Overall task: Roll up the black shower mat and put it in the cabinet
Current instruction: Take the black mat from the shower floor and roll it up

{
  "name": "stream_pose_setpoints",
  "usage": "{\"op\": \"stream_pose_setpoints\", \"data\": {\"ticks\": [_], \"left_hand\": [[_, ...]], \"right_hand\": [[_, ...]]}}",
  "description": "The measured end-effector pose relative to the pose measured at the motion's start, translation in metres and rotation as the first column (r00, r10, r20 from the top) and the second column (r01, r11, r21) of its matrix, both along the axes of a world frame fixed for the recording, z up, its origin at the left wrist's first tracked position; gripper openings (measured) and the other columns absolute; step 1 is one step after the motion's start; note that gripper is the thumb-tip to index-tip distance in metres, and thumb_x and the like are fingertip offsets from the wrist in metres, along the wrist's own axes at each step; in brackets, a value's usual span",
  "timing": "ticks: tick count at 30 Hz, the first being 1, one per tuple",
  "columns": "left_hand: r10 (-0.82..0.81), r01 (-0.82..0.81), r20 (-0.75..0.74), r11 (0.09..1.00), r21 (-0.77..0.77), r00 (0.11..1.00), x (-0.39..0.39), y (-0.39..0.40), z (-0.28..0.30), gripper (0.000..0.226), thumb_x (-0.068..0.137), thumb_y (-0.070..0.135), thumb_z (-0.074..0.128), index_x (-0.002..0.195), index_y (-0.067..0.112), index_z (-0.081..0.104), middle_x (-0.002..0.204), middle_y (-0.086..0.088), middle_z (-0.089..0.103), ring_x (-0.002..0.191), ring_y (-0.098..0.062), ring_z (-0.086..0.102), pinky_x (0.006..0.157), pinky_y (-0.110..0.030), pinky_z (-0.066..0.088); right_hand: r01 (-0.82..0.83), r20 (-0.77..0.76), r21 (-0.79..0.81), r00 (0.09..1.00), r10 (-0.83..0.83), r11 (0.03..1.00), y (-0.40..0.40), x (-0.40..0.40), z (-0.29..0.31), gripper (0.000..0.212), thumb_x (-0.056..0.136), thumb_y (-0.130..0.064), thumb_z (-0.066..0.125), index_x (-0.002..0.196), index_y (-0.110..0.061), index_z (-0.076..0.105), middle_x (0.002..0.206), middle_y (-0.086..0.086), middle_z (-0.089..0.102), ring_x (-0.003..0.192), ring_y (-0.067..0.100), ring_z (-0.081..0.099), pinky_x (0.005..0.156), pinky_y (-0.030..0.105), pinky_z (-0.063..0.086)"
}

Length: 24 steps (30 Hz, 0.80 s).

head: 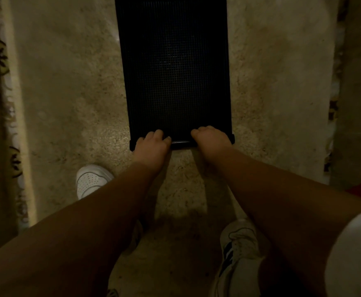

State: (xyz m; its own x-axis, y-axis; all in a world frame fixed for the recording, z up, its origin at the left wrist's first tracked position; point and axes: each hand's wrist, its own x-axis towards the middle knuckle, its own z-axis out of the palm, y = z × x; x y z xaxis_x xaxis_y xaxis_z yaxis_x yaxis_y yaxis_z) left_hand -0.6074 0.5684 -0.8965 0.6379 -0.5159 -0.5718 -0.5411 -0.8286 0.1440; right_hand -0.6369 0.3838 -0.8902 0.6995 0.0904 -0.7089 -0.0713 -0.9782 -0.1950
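Observation:
The black shower mat [174,67] lies flat on the speckled floor, stretching away from me to the top of the view. It has a fine grid texture. Its near edge is curled into a thin roll. My left hand [151,147] grips the left part of that rolled edge, fingers curled over it. On the right part of the same edge sits my right hand [211,139], also closed on it. A short stretch of the roll shows between the two hands. No cabinet is in view.
My white shoes stand on the floor [68,93], one at the left [91,180] and one at the lower right [239,243]. A patterned curtain or wall edge [8,103] runs along the left. A wall [357,82] bounds the right side.

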Motion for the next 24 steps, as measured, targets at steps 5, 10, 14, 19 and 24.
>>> {"op": "stream_pose_setpoints", "data": {"ticks": [5, 10, 14, 19, 24], "left_hand": [[0.007, -0.010, -0.027, 0.994, -0.109, 1.000, 0.010, 0.008, 0.002, 0.049, 0.089, 0.007, 0.052, 0.137, 0.014, 0.044, 0.118, -0.012, 0.058, 0.105, -0.031, 0.058, 0.075, -0.043, 0.052], [-0.007, -0.004, -0.063, 0.984, -0.178, 0.998, 0.019, 0.011, 0.003, 0.034, 0.091, 0.008, 0.051, 0.124, 0.013, 0.060, 0.114, -0.009, 0.063, 0.103, -0.031, 0.060, 0.081, -0.046, 0.051], [-0.003, -0.025, -0.114, 0.968, -0.248, 0.994, 0.030, 0.014, -0.004, 0.040, 0.093, 0.008, 0.054, 0.133, 0.009, 0.058, 0.123, -0.017, 0.062, 0.112, -0.037, 0.053, 0.091, -0.044, 0.045], [0.064, -0.073, -0.041, 0.960, -0.272, 0.997, 0.023, 0.017, -0.008, 0.045, 0.093, 0.009, 0.058, 0.138, 0.011, 0.053, 0.137, -0.024, 0.046, 0.129, -0.043, 0.035, 0.103, -0.049, 0.035], [0.067, -0.068, -0.017, 0.994, -0.086, 0.998, 0.008, 0.014, -0.016, 0.055, 0.100, 0.028, 0.035, 0.153, 0.020, 0.021, 0.164, -0.008, 0.005, 0.148, -0.033, -0.005, 0.116, -0.056, 0.001]], "right_hand": [[0.014, -0.003, 0.022, 1.000, -0.014, 1.000, -0.012, 0.008, 0.003, 0.027, 0.091, -0.014, 0.056, 0.117, -0.010, 0.051, 0.113, 0.014, 0.060, 0.103, 0.035, 0.059, 0.082, 0.041, 0.049], [0.079, 0.019, 0.108, 0.997, -0.081, 0.991, -0.016, 0.007, 0.001, 0.024, 0.093, -0.012, 0.053, 0.117, -0.012, 0.058, 0.116, 0.014, 0.059, 0.109, 0.032, 0.053, 0.089, 0.042, 0.048], [0.122, 0.160, 0.082, 0.978, -0.133, 0.989, -0.016, 0.002, -0.002, 0.028, 0.095, -0.021, 0.057, 0.121, -0.013, 0.065, 0.126, 0.009, 0.053, 0.119, 0.031, 0.040, 0.093, 0.042, 0.041], [0.197, 0.078, 0.109, 0.975, -0.206, 0.974, -0.020, 0.007, -0.006, 0.034, 0.099, -0.023, 0.053, 0.132, -0.016, 0.060, 0.127, 0.012, 0.055, 0.120, 0.033, 0.045, 0.098, 0.043, 0.042], [0.316, 0.063, 0.144, 0.943, -0.327, 0.938, -0.022, 0.015, -0.010, 0.031, 0.095, -0.022, 0.060, 0.125, -0.014, 0.061, 0.124, 0.013, 0.059, 0.117, 0.031, 0.051, 0.096, 0.046, 0.044]]}}
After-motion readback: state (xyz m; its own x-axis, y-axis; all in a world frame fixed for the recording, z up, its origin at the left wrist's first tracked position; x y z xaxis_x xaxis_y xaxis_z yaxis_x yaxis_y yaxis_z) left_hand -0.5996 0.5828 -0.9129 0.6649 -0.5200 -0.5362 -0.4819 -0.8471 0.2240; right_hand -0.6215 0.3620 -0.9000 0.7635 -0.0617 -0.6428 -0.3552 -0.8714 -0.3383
